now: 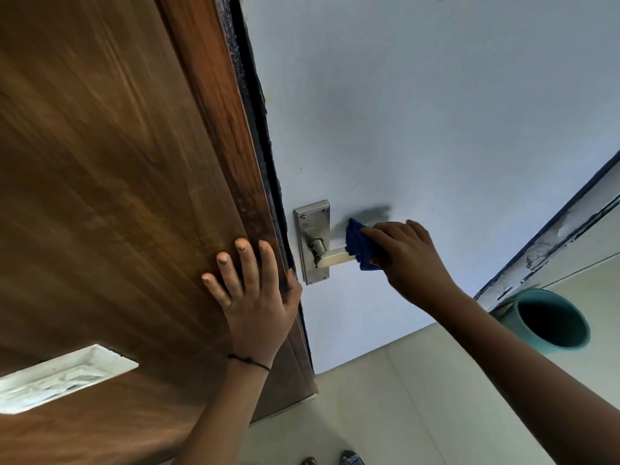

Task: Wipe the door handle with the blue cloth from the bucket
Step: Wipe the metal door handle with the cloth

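A metal lever door handle on a steel backplate is mounted on the pale blue door. My right hand is shut on the blue cloth, which is wrapped around the outer end of the lever. My left hand lies flat with fingers spread on the brown wooden panel beside the door's edge, holding nothing. The teal bucket stands on the floor at the lower right, its inside dark.
Pale floor tiles run below the door. A worn door frame with peeling paint rises at the right, next to the bucket. A light rectangular opening shows in the wooden panel at lower left. Sandalled toes show at the bottom edge.
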